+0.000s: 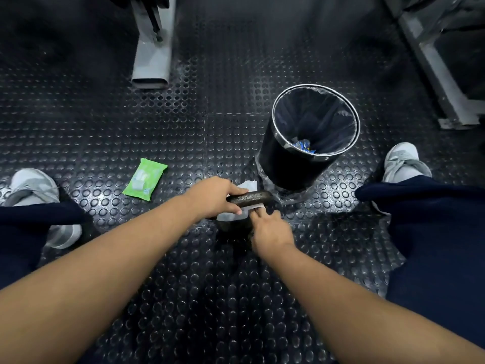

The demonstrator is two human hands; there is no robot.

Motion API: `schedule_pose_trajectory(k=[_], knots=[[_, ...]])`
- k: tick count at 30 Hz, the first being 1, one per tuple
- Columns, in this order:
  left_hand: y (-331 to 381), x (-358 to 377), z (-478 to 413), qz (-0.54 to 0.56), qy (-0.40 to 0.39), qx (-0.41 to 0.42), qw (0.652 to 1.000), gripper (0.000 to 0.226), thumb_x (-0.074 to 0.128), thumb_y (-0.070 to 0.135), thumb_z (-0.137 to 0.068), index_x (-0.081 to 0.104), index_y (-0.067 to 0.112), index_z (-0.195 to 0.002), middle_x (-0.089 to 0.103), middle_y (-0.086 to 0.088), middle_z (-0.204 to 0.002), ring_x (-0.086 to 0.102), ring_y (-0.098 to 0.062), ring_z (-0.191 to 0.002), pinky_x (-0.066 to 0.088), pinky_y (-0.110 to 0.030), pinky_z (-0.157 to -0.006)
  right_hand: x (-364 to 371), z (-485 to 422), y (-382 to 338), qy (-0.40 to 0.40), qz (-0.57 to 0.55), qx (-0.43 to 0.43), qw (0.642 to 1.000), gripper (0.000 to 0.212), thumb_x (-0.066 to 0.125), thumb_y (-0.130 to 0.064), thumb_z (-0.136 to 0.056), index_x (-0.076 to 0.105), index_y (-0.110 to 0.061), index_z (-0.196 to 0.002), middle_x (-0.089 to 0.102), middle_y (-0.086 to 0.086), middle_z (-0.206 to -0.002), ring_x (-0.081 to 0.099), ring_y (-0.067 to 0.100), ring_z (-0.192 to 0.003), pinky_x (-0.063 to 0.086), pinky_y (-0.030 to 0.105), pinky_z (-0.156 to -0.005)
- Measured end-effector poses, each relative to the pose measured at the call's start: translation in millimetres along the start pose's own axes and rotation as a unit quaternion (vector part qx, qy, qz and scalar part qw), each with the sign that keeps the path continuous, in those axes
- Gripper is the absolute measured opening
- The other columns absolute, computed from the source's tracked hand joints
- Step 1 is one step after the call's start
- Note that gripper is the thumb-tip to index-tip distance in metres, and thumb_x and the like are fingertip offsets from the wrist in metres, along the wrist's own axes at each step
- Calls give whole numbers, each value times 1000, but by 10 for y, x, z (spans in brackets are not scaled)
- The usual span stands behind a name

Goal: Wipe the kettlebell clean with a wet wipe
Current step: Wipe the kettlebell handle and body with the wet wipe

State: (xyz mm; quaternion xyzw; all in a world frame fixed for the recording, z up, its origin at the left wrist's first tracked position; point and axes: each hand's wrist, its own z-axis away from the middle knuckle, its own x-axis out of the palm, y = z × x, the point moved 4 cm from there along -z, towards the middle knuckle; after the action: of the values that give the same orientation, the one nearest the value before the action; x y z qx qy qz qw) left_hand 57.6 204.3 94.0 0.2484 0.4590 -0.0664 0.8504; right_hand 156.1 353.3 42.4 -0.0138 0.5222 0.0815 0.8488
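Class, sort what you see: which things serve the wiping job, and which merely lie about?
In the job: dark metal kettlebell, white wet wipe, green wipe packet, left hand, right hand.
Lying about: black round lined bin, grey metal frame leg.

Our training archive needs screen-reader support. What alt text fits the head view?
A person's left hand grips a black kettlebell by its handle while the right hand touches a white wet wipe draped over it. On the studded rubber floor, a green wipes pack lies to the left, a lined black bin to the right.
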Motion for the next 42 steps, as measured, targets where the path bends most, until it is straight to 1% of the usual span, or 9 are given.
schedule_pose_trajectory(k=[4, 6, 9, 11, 14, 19, 28, 34, 42], knots=[[24, -27, 7, 9, -15, -4, 1000, 64, 76, 55, -85, 54, 49, -144, 72, 18, -121, 59, -8, -91, 49, -30, -78, -27, -18, 1, -57, 164, -19, 985, 68, 64, -14, -90, 31, -7, -149, 31, 12, -137, 56, 31, -90, 59, 37, -62], [24, -36, 31, 11, -12, -7, 1000, 63, 77, 54, -85, 55, 49, -143, 72, 16, -118, 58, -9, -90, 46, -30, -74, 12, -67, -56, -65, 233, -53, 969, 74, 58, -15, -92, 23, -1, -156, 18, 22, -154, 61, 30, -88, 58, 34, -57], [46, -45, 44, 2, 1, -2, 1000, 62, 77, 54, -85, 56, 46, -143, 73, 13, -119, 64, -15, -98, 48, -30, -75, 120, -125, -191, -73, 275, -113, 952, 70, 49, -20, -101, 17, 1, -159, 2, 26, -167, 53, 28, -131, 61, 33, -68], [44, -44, 47, -1, 7, 1, 1000, 60, 77, 54, -85, 58, 46, -141, 73, 13, -117, 66, -15, -100, 50, -30, -75, 113, -127, -237, -67, 272, -125, 952, 67, 43, -21, -105, 13, 3, -160, 4, 26, -167, 44, 27, -141, 61, 33, -76], [38, -36, 58, 0, 1, 5, 1000, 55, 77, 53, -84, 62, 49, -137, 75, 13, -110, 66, -16, -99, 54, -33, -81, 2, -133, -197, -80, 211, -63, 972, 74, 54, -23, -100, 14, -1, -158, 18, 22, -162, 60, 30, -119, 62, 38, -75], [85, -111, 75, 6, -21, 17, 1000, 53, 77, 49, -86, 63, 46, -136, 73, 11, -112, 65, -17, -103, 52, -32, -83, -183, -103, -108, -72, 260, -77, 960, 56, 56, -27, -99, 34, -7, -147, 40, 13, -131, 50, 35, -113, 58, 48, -74], [54, -52, 50, 4, -19, 8, 1000, 60, 77, 54, -84, 58, 49, -140, 71, 14, -116, 64, -15, -107, 55, -39, -91, -65, 56, -127, -30, 343, -169, 923, 71, 53, -24, -100, 19, 5, -156, 31, 30, -145, 34, 47, -135, 34, 54, -115], [28, -26, -16, 10, -25, 3, 1000, 68, 80, 54, -81, 56, 44, -145, 66, 14, -134, 62, -15, -118, 50, -32, -93, -286, 97, -131, 3, 206, -267, 942, 58, 47, 7, -96, 28, 8, -150, 45, 22, -132, 51, 36, -118, 52, 42, -94], [73, -68, 51, 11, -17, 20, 1000, 61, 78, 48, -86, 57, 43, -143, 69, 15, -130, 62, -14, -116, 49, -31, -95, -456, 8, -59, -37, 234, -268, 934, 40, 46, 5, -97, 50, 6, -137, 52, 22, -129, 56, 37, -115, 56, 45, -83]])
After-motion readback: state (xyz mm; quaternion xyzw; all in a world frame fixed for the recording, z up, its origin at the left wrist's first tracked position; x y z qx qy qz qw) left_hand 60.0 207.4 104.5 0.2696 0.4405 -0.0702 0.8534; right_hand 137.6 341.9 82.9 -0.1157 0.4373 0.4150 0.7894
